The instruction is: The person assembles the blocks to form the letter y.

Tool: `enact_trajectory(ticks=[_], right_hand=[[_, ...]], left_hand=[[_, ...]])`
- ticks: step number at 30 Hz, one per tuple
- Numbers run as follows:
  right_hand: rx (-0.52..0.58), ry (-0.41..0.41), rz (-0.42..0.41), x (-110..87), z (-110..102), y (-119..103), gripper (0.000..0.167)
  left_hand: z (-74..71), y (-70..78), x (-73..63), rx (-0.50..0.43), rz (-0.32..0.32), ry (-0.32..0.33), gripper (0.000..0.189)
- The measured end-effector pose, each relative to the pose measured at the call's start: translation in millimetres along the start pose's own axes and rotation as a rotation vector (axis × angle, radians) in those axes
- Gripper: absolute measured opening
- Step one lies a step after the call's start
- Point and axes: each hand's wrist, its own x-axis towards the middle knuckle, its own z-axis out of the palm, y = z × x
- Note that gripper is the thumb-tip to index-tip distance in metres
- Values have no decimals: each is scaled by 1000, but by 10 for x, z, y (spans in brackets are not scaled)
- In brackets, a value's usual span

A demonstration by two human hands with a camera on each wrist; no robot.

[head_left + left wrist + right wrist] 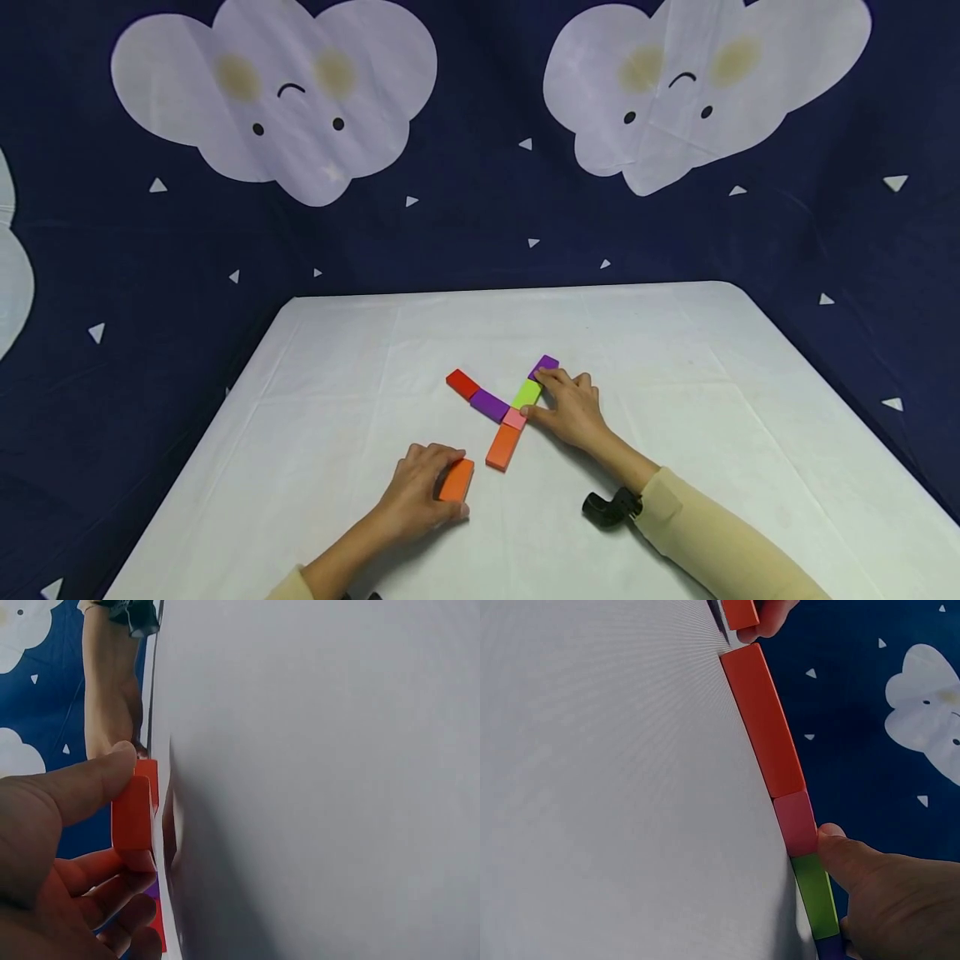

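Note:
My left hand (420,490) pinches an orange block (457,481) between thumb and fingers, low by the tabletop. Ahead of it, coloured blocks form a Y. Its stem is another orange block (504,447), with a pink block (514,418) at the junction. A purple block (490,406) and a red block (462,384) make the left branch. The right branch has a lime-green block (527,393) and a second purple block (547,362). My right hand (577,410) lies along that branch, thumb touching the pink block's side and a fingertip on the far purple block.
A white-covered table (337,367) bears the blocks. Behind it hangs a dark blue curtain (465,242) with cloud faces and small white triangles. A black device (611,508) is strapped at the right wrist, close over the table.

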Motion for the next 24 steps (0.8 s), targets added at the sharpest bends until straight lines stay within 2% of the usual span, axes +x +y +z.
enact_trajectory(ticks=[7,14,19,24], right_hand=[[-7,5,-6,0,11,11,70],[-6,18,-19,-4,12,17,70],[-1,22,-23,0,17,21,70],[0,16,-16,0,15,23,70]], left_hand=[[44,18,-22,36,35,-10,64],[60,16,-53,34,36,-5,67],[57,12,-71,-7,-2,12,70],[58,7,-92,-69,-70,64,68]])
